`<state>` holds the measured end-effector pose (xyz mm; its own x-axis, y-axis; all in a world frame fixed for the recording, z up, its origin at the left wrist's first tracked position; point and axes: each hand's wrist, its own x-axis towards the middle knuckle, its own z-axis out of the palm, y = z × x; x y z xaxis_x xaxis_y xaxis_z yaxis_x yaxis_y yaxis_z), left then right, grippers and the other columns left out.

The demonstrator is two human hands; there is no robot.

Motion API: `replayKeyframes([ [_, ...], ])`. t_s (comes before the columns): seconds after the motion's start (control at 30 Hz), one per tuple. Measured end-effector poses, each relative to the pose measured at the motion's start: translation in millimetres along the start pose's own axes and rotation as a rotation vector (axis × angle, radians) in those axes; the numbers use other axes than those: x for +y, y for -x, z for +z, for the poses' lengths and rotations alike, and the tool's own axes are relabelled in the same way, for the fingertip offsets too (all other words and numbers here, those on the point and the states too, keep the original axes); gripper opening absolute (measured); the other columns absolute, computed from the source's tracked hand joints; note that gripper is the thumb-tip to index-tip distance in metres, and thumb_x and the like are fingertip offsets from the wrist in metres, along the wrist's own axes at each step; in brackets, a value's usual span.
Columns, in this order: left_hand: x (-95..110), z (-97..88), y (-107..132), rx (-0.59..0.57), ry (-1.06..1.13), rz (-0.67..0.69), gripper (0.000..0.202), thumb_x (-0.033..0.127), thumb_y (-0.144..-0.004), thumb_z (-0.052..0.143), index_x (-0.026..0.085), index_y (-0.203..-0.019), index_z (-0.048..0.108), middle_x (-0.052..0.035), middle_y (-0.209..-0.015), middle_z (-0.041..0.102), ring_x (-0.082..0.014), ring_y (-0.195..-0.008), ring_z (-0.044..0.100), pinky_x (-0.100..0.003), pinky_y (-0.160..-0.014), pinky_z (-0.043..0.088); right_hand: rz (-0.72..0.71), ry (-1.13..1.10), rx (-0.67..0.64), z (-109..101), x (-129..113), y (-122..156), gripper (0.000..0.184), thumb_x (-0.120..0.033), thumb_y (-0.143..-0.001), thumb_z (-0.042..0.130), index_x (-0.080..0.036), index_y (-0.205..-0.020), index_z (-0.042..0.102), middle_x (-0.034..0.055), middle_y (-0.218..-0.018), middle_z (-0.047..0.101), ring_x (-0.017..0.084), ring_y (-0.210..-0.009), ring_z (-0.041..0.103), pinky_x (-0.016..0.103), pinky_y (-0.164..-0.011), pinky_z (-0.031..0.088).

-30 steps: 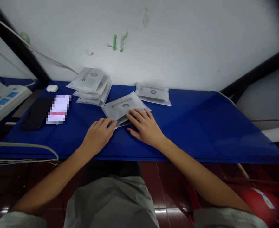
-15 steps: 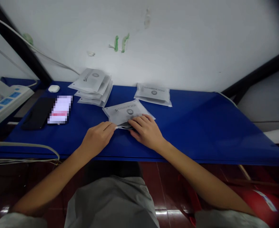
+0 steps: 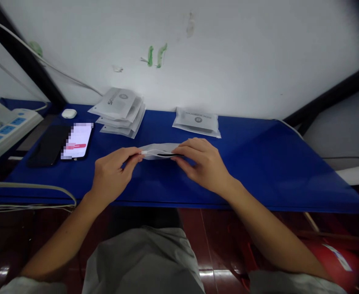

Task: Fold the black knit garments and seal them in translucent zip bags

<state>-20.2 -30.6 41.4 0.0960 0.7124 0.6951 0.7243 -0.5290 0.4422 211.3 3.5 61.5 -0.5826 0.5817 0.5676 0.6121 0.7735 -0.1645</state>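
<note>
Frosted pouch [image 3: 158,151] held edge-on above the blue surface [image 3: 259,163], near the middle, lifted clear of it and level, so only its thin near edge shows, with a dark strip visible along that edge. Pinched at both ends: left hand [image 3: 110,173] with thumb and forefinger closed on the left corner, right hand [image 3: 205,163] with fingers [image 3: 187,148] curled over the top and thumb beneath, closed on the right end. Gripped this way probably to keep the pouch taut and flat between the two hands; whether the mouth is open or sealed cannot be told from this angle.

Beyond, against the white wall [image 3: 228,61], two lots of like pouches: a fanned stack [image 3: 120,112] far left, leaning in loose layers, and a flat lot [image 3: 197,121] far centre, just beyond the right hand. Kept well apart from each other, perhaps to keep two lots separate.

Left of the hands, a phone [image 3: 75,142] lying face up with its screen lit, beside a dark flat case [image 3: 46,146]. Farther back, a small white earbud case [image 3: 68,113] near the wall. At the far left edge, a power strip [image 3: 2,128] with blue switches, and cables [image 3: 45,67] running up along the wall. Grey trousers [image 3: 142,261] and red-brown floor [image 3: 216,241] below the near edge of the surface.
</note>
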Motion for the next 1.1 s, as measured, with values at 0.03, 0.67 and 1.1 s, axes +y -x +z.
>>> replayKeyframes([
  [0.03, 0.0, 0.2, 0.3, -0.002, 0.006, -0.005, 0.009, 0.025, -0.090, 0.059, 0.023, -0.091, 0.067, 0.0038, -0.080, 0.074, -0.0109, -0.073, 0.070, -0.022, -0.066, 0.055, 0.003, -0.015, -0.006, -1.1, 0.4, -0.6, 0.015, -0.022, -0.092, 0.052, -0.020, -0.092, 0.066, 0.0053, -0.087, 0.069, 0.019, -0.080, 0.061, 0.034, -0.073, 0.046],
  [0.67, 3.7, -1.7, -2.7, -0.075, 0.010, 0.127, 0.015, 0.012, -0.091, 0.050, 0.020, -0.089, 0.062, 0.0037, -0.077, 0.069, -0.0092, -0.071, 0.066, -0.020, -0.066, 0.049, 0.031, -0.056, -0.122, -14.4, -13.0, -14.5, 0.016, -0.026, -0.089, 0.058, -0.016, -0.099, 0.066, 0.0084, -0.093, 0.067, 0.021, -0.082, 0.059, 0.033, -0.072, 0.043],
  [1.1, 11.0, 4.6, -2.5, -0.025, 0.053, 0.173, 0.013, 0.011, -0.090, 0.051, 0.019, -0.086, 0.060, 0.0011, -0.078, 0.068, -0.0091, -0.068, 0.064, -0.020, -0.064, 0.050, -0.125, -0.086, -0.079, -0.5, -28.2, -32.7, 0.017, -0.022, -0.093, 0.049, -0.017, -0.093, 0.065, 0.0064, -0.094, 0.065, 0.017, -0.080, 0.054, 0.032, -0.072, 0.039],
])
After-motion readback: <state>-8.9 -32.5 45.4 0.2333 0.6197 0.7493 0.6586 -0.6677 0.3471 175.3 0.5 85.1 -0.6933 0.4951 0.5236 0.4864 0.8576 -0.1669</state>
